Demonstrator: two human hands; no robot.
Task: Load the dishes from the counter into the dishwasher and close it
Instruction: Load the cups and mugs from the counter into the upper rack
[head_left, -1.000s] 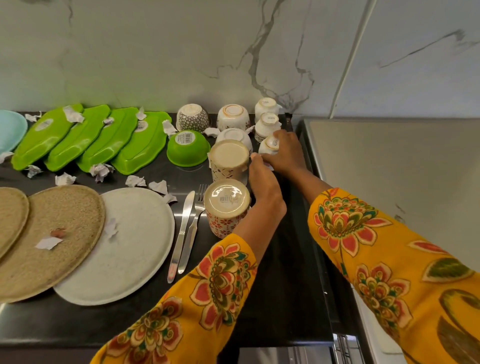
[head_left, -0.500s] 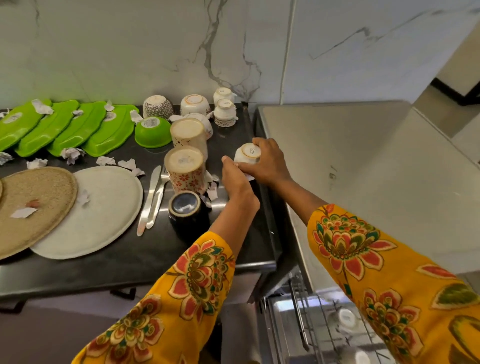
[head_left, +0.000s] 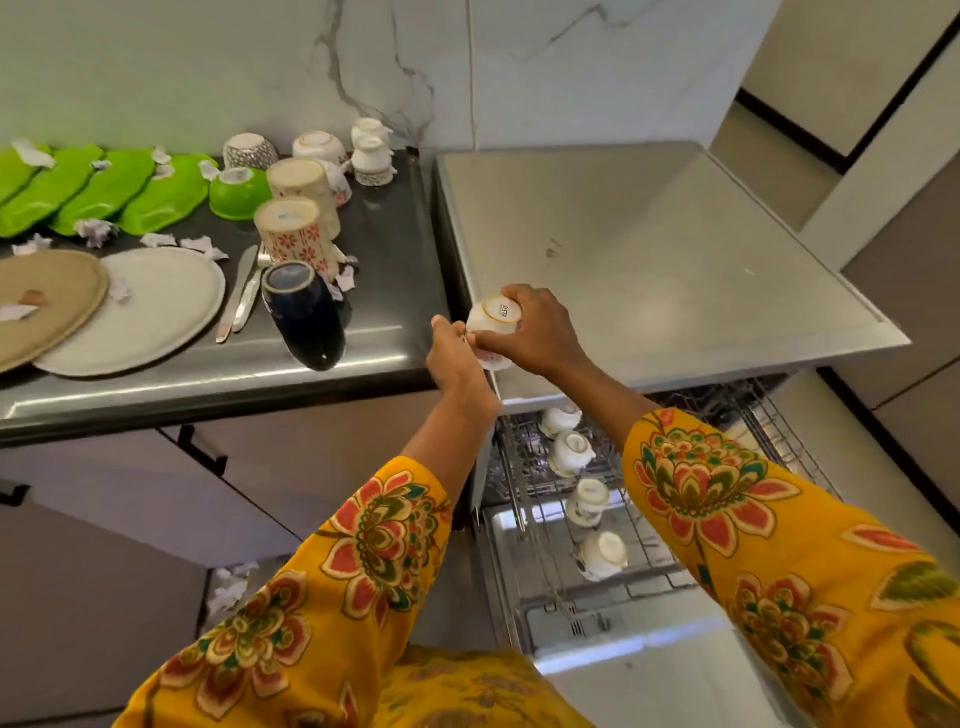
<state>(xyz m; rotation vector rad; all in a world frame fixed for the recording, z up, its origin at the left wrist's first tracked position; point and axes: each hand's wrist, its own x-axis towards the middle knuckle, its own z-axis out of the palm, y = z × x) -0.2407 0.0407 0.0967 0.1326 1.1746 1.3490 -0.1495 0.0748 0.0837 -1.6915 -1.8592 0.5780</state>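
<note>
Above the dishwasher's (head_left: 649, 270) front edge, upturned cup (head_left: 493, 325) gripped by right hand (head_left: 535, 332), left hand (head_left: 454, 353) seemingly pinching its rim.

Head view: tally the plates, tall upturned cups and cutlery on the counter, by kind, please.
Green oval plates: 4
Round plates: 2
Floral tall cups: 2
Dark blue cup: 1
Cutlery pieces: 2
Total: 11
</note>
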